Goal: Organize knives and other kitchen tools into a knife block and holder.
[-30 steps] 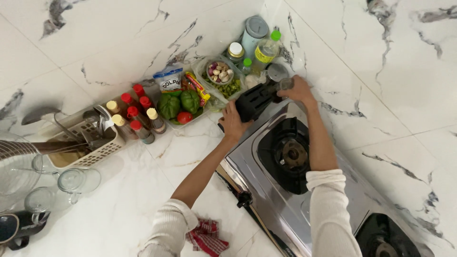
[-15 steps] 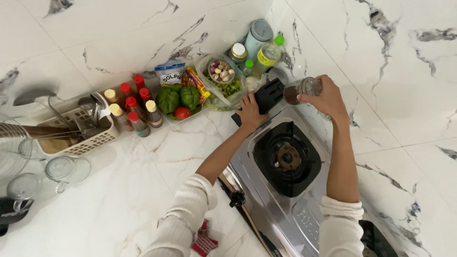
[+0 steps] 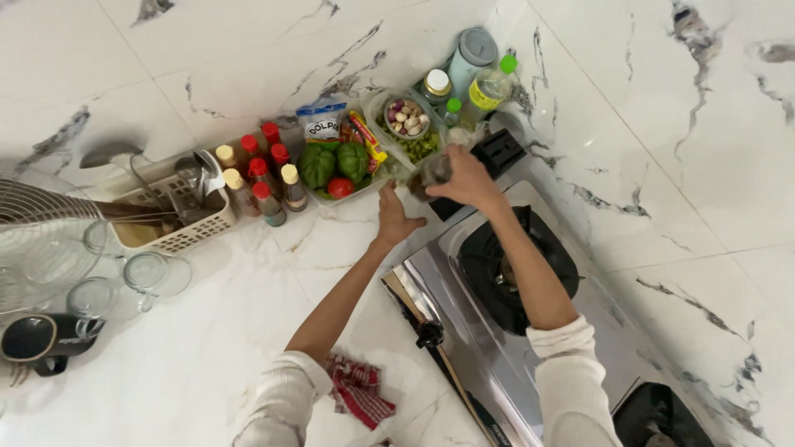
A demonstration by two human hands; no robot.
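Note:
My right hand (image 3: 469, 179) grips a small glass jar with dark contents (image 3: 430, 174), held above the counter just left of a black slotted block (image 3: 499, 152). That block stands at the far corner of the steel gas stove (image 3: 464, 331). Just below the jar, my left hand (image 3: 395, 218) is spread with fingers apart over the marble counter by the stove's far left corner and holds nothing. Both arms wear white ribbed sleeves.
A tray with green peppers and a tomato (image 3: 335, 168), small red- and yellow-capped bottles (image 3: 257, 178), a garlic bowl (image 3: 406, 118) and tall bottles (image 3: 489, 83) line the wall. A white utensil basket (image 3: 178, 219), glass mugs (image 3: 153, 273) and a red checked cloth (image 3: 360, 393) lie left.
My right hand lifted the jar from behind the black block and carried it left over the counter. My left hand let go of the block and moved left and nearer.

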